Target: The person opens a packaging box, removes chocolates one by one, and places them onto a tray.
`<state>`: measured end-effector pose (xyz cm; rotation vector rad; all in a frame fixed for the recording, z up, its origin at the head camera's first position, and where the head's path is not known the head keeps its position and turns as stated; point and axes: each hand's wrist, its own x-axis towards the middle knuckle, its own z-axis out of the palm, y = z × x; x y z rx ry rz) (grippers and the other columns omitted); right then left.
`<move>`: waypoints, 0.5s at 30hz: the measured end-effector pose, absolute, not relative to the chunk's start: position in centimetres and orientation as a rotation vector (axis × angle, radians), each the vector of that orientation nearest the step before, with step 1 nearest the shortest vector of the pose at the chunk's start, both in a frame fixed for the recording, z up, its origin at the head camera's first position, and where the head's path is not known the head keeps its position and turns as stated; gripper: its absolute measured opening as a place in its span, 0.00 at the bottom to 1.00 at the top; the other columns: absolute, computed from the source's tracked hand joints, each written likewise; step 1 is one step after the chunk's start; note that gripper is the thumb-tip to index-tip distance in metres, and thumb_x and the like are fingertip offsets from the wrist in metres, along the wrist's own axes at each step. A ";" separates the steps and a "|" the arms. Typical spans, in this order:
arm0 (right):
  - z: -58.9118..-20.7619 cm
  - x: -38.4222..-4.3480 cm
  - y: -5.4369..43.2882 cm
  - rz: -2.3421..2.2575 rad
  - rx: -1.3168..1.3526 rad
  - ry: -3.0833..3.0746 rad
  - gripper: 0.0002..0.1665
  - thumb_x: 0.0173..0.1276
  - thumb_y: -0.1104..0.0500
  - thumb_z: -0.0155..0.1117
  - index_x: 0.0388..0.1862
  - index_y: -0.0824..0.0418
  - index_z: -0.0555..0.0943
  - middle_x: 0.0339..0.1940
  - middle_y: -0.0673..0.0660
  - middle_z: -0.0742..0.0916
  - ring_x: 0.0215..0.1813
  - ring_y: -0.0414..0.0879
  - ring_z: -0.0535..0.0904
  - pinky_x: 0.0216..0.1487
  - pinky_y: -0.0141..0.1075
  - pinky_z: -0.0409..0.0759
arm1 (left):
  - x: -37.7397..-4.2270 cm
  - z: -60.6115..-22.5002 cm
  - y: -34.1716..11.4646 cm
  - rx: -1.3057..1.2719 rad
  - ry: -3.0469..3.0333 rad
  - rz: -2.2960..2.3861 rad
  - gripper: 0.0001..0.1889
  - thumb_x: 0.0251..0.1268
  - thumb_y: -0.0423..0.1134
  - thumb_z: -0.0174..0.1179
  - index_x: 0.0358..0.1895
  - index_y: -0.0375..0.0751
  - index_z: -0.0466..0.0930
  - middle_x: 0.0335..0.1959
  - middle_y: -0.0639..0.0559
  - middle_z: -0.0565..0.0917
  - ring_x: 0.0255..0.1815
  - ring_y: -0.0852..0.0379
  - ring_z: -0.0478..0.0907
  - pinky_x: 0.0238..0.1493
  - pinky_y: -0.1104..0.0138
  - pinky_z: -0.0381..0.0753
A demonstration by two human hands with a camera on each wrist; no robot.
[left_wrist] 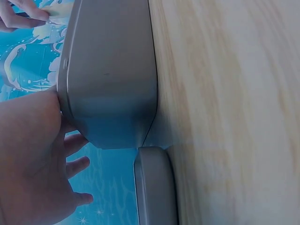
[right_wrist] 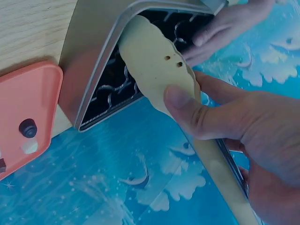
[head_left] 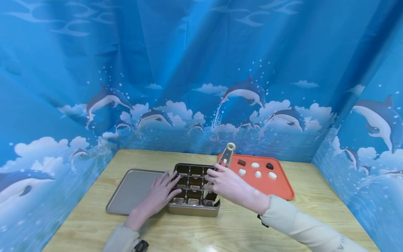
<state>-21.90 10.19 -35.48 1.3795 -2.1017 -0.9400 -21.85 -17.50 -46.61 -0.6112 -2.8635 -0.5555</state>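
Observation:
My right hand (head_left: 226,183) grips a pair of tongs (head_left: 227,154) with cream-coloured ends. The tong ends (right_wrist: 150,56) reach down into the near right compartment of a metal tin (head_left: 193,211), fitted with a dark divided insert. Whether anything lies between them is hidden. My left hand (head_left: 160,194) rests on the tin's left rim with fingers spread. In the left wrist view, that hand (left_wrist: 33,150) touches the tin's corner (left_wrist: 108,93), several fingers extending past it.
Right of the tin lies an orange-red tray (head_left: 278,190) bearing several white pieces (head_left: 272,175), a brown block (head_left: 241,162) and a dark piece (head_left: 269,166). A flat grey metal lid or tray (head_left: 132,190) lies left. A blue dolphin-print curtain (head_left: 195,87) stands behind the wooden table (head_left: 176,232).

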 end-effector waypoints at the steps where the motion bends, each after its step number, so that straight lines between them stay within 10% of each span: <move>1: -35.7 -21.9 9.9 -0.959 1.387 -2.088 0.26 0.60 0.52 0.79 0.56 0.32 0.84 0.55 0.39 0.86 0.58 0.42 0.75 0.65 0.41 0.73 | -21.9 -46.6 -17.5 -0.611 -2.866 -0.552 0.32 0.77 0.55 0.52 0.76 0.40 0.65 0.79 0.41 0.61 0.81 0.36 0.48 0.73 0.29 0.46; 15: -37.6 -21.9 7.8 -1.143 1.392 -1.964 0.09 0.69 0.49 0.70 0.44 0.31 0.87 0.53 0.34 0.84 0.59 0.37 0.73 0.68 0.37 0.69 | -22.0 -46.6 -17.5 -0.601 -2.881 -0.534 0.32 0.79 0.55 0.51 0.76 0.38 0.64 0.80 0.42 0.59 0.82 0.37 0.47 0.74 0.30 0.46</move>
